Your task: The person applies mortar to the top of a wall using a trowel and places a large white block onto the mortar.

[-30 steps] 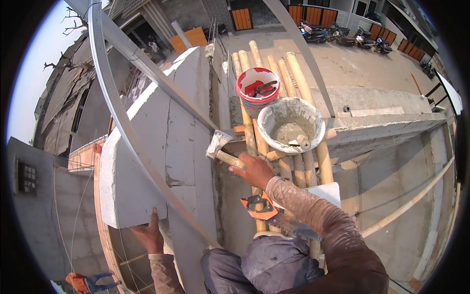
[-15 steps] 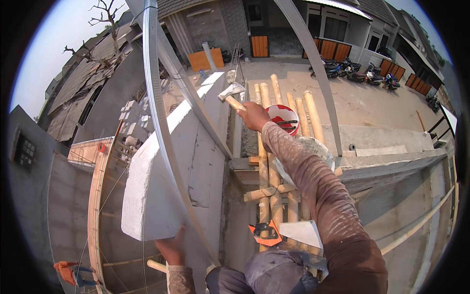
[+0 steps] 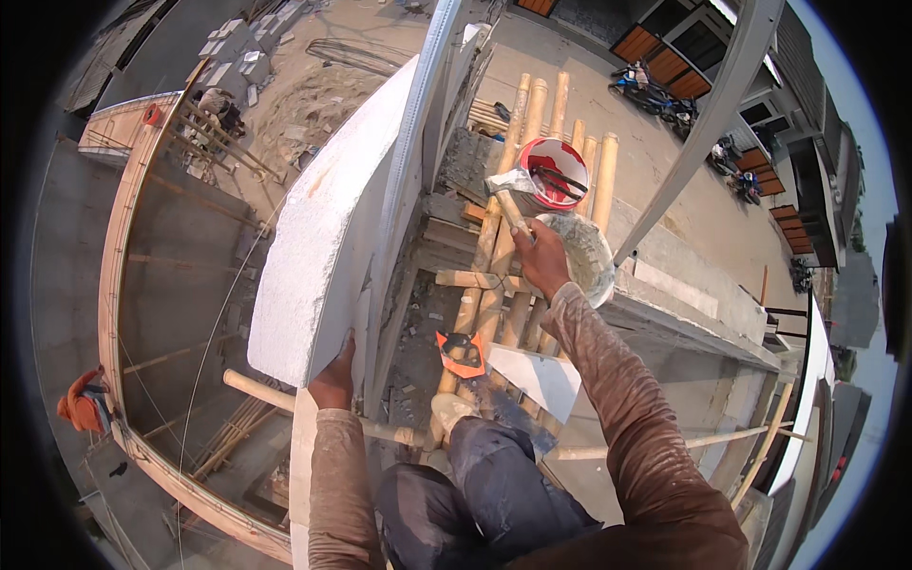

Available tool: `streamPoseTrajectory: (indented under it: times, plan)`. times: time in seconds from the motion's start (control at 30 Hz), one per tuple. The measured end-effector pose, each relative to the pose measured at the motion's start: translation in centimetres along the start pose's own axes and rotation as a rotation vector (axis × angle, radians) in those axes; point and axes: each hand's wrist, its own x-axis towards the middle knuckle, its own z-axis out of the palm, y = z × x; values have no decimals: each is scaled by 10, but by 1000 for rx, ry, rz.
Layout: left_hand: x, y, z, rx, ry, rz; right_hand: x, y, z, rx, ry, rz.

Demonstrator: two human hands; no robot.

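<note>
Nearer the bucket [image 3: 553, 150] now, the hammer [image 3: 514, 202] sits in the closed right hand [image 3: 543, 258], right of centre, while the half-open left hand [image 3: 334, 375] steadies the block [image 3: 318, 252], left of centre, raised but seemingly unfixed.

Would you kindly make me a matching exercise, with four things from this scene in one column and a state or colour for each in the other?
Things:
1. Handsaw
2. White block
3. Wooden-handled tool
4. Red-and-white bucket

States or colours:
A. Has dark-handled tools inside
B. Gripped by the right hand
C. Orange and black at the handle
D. Touched by the left hand near its lower edge

Right pairs: 1-C, 2-D, 3-B, 4-A.
</note>
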Motion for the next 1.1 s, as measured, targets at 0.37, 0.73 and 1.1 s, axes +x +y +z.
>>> streamPoseTrajectory:
  times: [0.37,0.73,1.1]
  plan:
    - [-6,-10,-2,-31,57,-107,-379,0,-163,-311,-518,550]
    - [-173,72,-79,-268,-192,-284,-442,38,-266,-735,-1255,522]
    - [-204,126,-215,-572,-233,-335,-403,5,-264,-1000,-1198,507]
